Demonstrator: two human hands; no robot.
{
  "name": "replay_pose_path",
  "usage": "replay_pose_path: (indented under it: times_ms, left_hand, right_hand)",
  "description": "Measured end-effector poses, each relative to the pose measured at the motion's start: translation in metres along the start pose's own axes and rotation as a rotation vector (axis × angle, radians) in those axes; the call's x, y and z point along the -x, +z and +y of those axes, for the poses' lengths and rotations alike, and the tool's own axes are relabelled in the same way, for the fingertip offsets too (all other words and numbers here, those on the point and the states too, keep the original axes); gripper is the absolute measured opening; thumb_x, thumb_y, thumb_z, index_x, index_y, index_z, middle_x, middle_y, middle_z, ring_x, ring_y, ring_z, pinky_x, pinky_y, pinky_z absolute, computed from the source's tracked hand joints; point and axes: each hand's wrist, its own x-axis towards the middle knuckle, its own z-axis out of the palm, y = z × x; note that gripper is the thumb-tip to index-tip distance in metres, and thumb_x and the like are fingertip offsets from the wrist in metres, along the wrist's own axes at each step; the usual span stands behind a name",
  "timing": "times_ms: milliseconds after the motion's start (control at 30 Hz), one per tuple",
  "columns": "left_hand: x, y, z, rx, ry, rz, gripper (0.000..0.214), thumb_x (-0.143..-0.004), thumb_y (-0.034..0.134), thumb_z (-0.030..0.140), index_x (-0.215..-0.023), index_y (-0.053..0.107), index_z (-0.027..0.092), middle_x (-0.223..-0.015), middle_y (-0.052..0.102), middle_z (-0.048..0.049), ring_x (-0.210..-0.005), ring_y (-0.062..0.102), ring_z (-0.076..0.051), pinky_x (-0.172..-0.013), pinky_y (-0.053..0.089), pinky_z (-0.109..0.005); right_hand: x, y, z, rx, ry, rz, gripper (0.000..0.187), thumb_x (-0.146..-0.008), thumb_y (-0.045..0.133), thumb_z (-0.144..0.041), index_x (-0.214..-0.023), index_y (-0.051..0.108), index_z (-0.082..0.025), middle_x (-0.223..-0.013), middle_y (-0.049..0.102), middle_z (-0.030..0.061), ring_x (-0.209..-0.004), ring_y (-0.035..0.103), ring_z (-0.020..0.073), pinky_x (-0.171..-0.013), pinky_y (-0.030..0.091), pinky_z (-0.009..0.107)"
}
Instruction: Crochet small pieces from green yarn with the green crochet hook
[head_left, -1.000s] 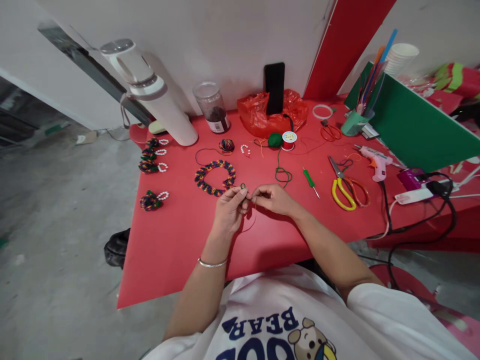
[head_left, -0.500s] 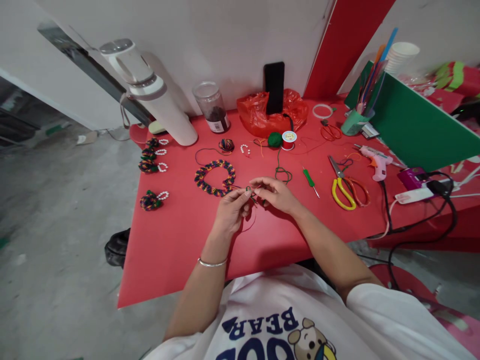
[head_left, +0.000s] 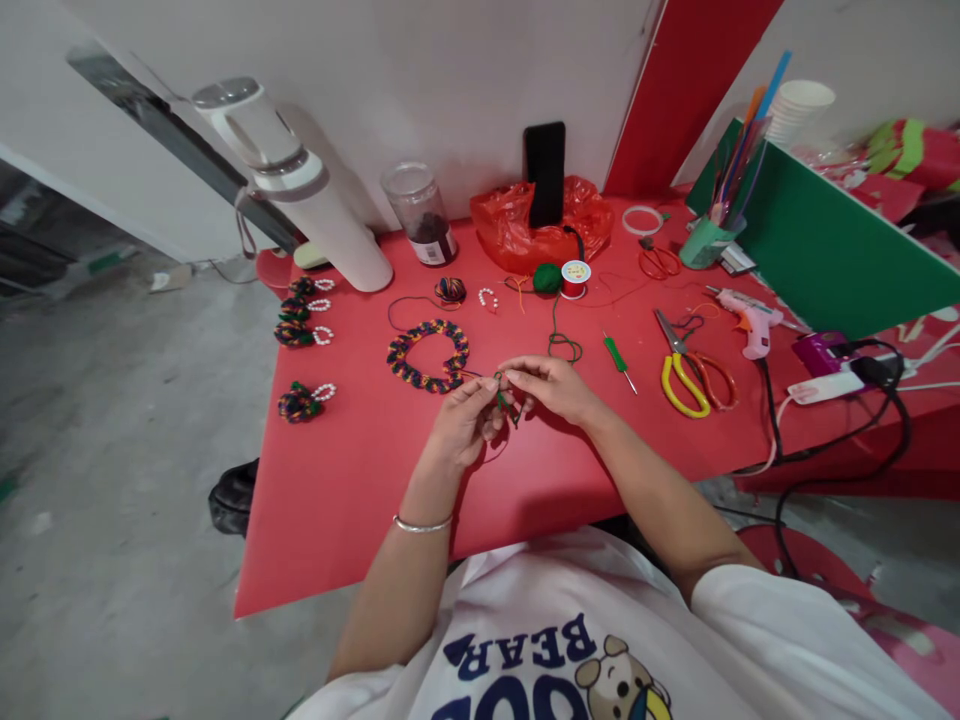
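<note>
My left hand [head_left: 466,415] and my right hand [head_left: 551,388] meet above the red table, fingertips nearly touching. Both pinch a small piece of green yarn [head_left: 504,398], whose dark strands hang down between the fingers. The exact shape of the piece is partly hidden by my fingers. Just beyond my left hand lies a crocheted ring [head_left: 396,368] in dark, orange and purple yarn, with a strand running toward the left fingertips. To the right of my right hand, a green-handled crochet hook [head_left: 616,356] rests on the table.
Behind my hands are a green yarn ball [head_left: 547,279], a red thread spool [head_left: 574,282] and a multicoloured yarn ball [head_left: 450,291]. Scissors [head_left: 686,385] and a pink glue gun [head_left: 756,318] lie right. Beaded yarn pieces [head_left: 300,402] line the left edge near a white bottle [head_left: 337,235].
The green yarn piece shows more plainly below my fingertips, with its strands hanging lower. My right fingers have shifted slightly around it. The view has moved a little.
</note>
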Motion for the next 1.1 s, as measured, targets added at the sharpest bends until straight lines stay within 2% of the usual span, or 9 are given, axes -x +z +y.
replay_pose_path:
  times_ms: [100,200,333,433,533,633,733,933,1100]
  left_hand:
    - [-0.001,-0.001,0.001,-0.002,0.030,0.025,0.045,-0.059,0.092,0.043,-0.081,0.064,0.015,-0.077,0.076,-0.0030,-0.038,0.053,-0.006,-0.029,0.031,-0.016]
    - [-0.002,-0.003,0.001,-0.017,0.064,0.050,0.044,-0.062,0.091,0.042,-0.085,0.064,0.015,-0.073,0.075,-0.0018,-0.037,0.053,-0.007,-0.028,0.028,-0.015]
    - [0.000,-0.006,0.002,-0.045,0.058,0.016,0.045,-0.064,0.090,0.047,-0.086,0.067,0.015,-0.055,0.065,0.0018,-0.032,0.047,-0.007,-0.027,0.022,-0.015]
    - [0.001,-0.005,0.002,-0.053,0.071,-0.011,0.045,-0.063,0.091,0.047,-0.084,0.067,0.015,-0.049,0.058,0.0038,-0.031,0.041,-0.005,-0.028,0.019,-0.014]
    - [0.001,-0.004,0.001,-0.050,0.078,-0.028,0.042,-0.065,0.090,0.045,-0.082,0.065,0.016,-0.046,0.051,0.0071,-0.032,0.037,-0.004,-0.030,0.020,-0.014]
    - [0.001,-0.003,-0.002,-0.075,0.071,-0.024,0.042,-0.066,0.089,0.046,-0.082,0.062,0.017,-0.052,0.057,0.0056,-0.033,0.041,-0.005,-0.030,0.023,-0.015]
    - [0.001,-0.001,-0.002,-0.111,0.076,0.017,0.045,-0.062,0.091,0.042,-0.085,0.064,0.015,-0.063,0.066,0.0017,-0.037,0.047,-0.005,-0.032,0.029,-0.016]
    - [0.000,-0.001,0.000,-0.119,0.147,0.073,0.046,-0.059,0.092,0.037,-0.085,0.062,0.016,-0.060,0.066,0.0026,-0.039,0.050,-0.006,-0.035,0.034,-0.016]
    - [0.000,-0.001,-0.003,-0.238,0.192,0.077,0.033,-0.065,0.088,0.035,-0.080,0.066,0.016,-0.051,0.061,0.0035,-0.037,0.047,-0.007,-0.037,0.035,-0.017]
  right_hand:
    - [0.000,0.001,-0.001,-0.071,0.028,0.025,0.036,-0.082,0.066,-0.019,-0.117,0.067,-0.021,-0.106,0.073,0.0056,-0.078,0.070,0.0130,-0.051,0.060,0.019]
    - [0.002,0.002,-0.003,-0.171,0.102,-0.063,0.059,-0.072,0.062,-0.008,-0.129,0.059,-0.024,-0.122,0.069,0.0071,-0.095,0.073,0.0174,-0.055,0.063,0.021]
    - [0.005,0.003,-0.004,-0.217,0.211,-0.207,0.073,-0.069,0.060,-0.008,-0.139,0.051,-0.028,-0.121,0.070,0.0051,-0.077,0.074,0.0140,-0.056,0.064,0.025]
    - [0.004,0.002,-0.001,-0.124,0.181,-0.219,0.069,-0.071,0.060,-0.010,-0.138,0.053,-0.026,-0.098,0.073,0.0008,-0.059,0.067,0.0098,-0.053,0.060,0.024]
    - [0.000,0.001,0.003,0.054,0.057,-0.123,0.056,-0.074,0.063,-0.012,-0.130,0.062,-0.020,-0.080,0.069,-0.0028,-0.055,0.059,0.0076,-0.052,0.053,0.020]
    - [-0.002,-0.001,0.007,0.131,-0.044,-0.067,0.045,-0.077,0.063,-0.015,-0.121,0.068,-0.016,-0.074,0.068,-0.0025,-0.061,0.062,0.0087,-0.059,0.050,0.020]
    - [-0.001,-0.002,0.006,0.117,-0.057,-0.072,0.037,-0.083,0.060,-0.022,-0.118,0.071,-0.016,-0.072,0.069,-0.0010,-0.064,0.063,0.0105,-0.061,0.049,0.022]
    - [0.003,0.000,-0.003,0.120,-0.037,-0.050,0.033,-0.082,0.070,-0.039,-0.103,0.075,-0.014,-0.077,0.074,0.0029,-0.067,0.064,0.0121,-0.063,0.048,0.024]
    - [0.002,0.001,-0.001,0.202,-0.102,-0.022,0.036,-0.082,0.071,-0.047,-0.093,0.077,-0.014,-0.068,0.068,0.0007,-0.061,0.058,0.0107,-0.061,0.046,0.024]
